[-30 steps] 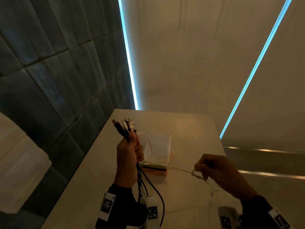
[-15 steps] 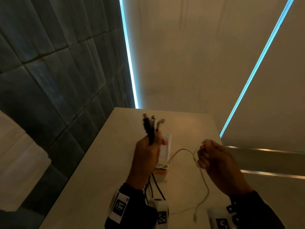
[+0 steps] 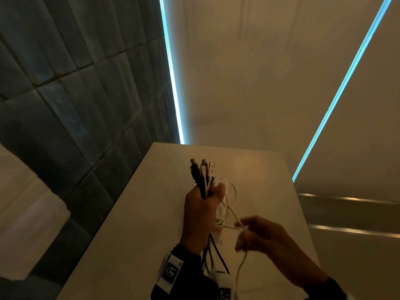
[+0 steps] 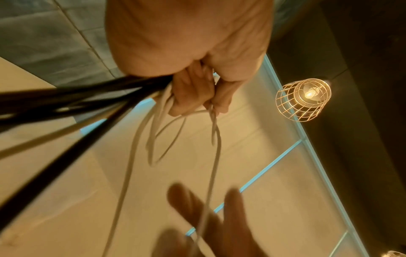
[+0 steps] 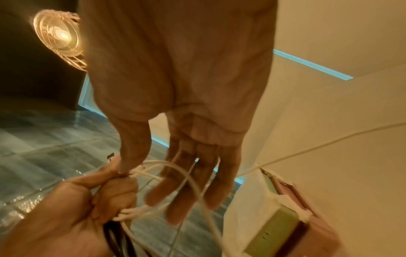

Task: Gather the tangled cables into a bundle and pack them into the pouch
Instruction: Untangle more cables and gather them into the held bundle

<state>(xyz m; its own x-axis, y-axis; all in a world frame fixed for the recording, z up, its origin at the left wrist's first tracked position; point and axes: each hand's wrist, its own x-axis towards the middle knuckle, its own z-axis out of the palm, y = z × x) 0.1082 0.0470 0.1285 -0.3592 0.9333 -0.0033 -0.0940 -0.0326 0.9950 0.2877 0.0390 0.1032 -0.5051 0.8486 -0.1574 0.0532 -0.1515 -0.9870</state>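
My left hand (image 3: 213,194) is raised over the table (image 3: 151,213) and grips a bundle of black and white cables (image 3: 202,172), plug ends pointing up. Black cables (image 4: 66,97) and white ones trail down from the fist (image 4: 197,93). A white cable (image 3: 233,191) loops beside the left thumb and runs between the blurred, loosely spread fingers of my right hand (image 3: 249,232), close to the right of the left one. The right wrist view shows the right hand's (image 5: 186,191) thumb touching the left hand (image 5: 87,200). The pouch (image 5: 279,224), translucent with green and pink inside, lies on the table.
A dark tiled wall (image 3: 65,105) runs along the table's left edge, and a pale wall with blue light strips (image 3: 173,83) stands behind. Metal rails (image 3: 346,200) lie beyond the right edge. A wire-cage lamp (image 4: 303,99) hangs overhead.
My right hand has dropped and come in close to the left hand, its fingers loosening around the white cable. A white loop now stands beside the left thumb. The left hand keeps its grip.
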